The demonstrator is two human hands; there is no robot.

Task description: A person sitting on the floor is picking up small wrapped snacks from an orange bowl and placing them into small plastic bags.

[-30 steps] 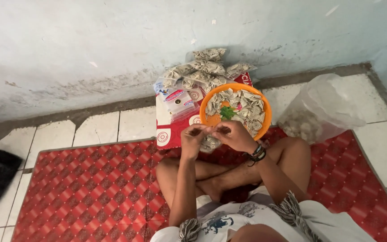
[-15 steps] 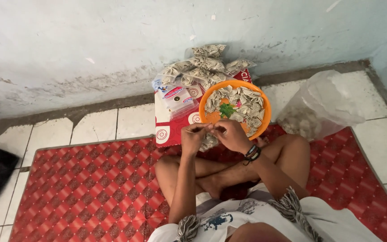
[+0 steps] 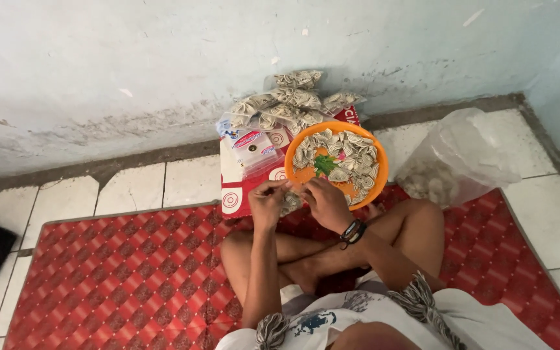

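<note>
Left hand (image 3: 268, 202) and right hand (image 3: 325, 202) pinch a small pale piece (image 3: 291, 202) between them, grip narrow, orange bowl (image 3: 298, 174) just beyond the fingertips.

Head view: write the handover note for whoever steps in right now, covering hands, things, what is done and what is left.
Left hand and right hand: close together at the near rim of the round orange plastic bowl, working something small between the fingers; the item itself is too small to make out.
Bowl: holds pale shell-like pieces, on a red and white box.
Done: small clear filled bags piled by the wall.
Left: the pieces in the bowl; a large clear plastic bag stands to the right.
</note>
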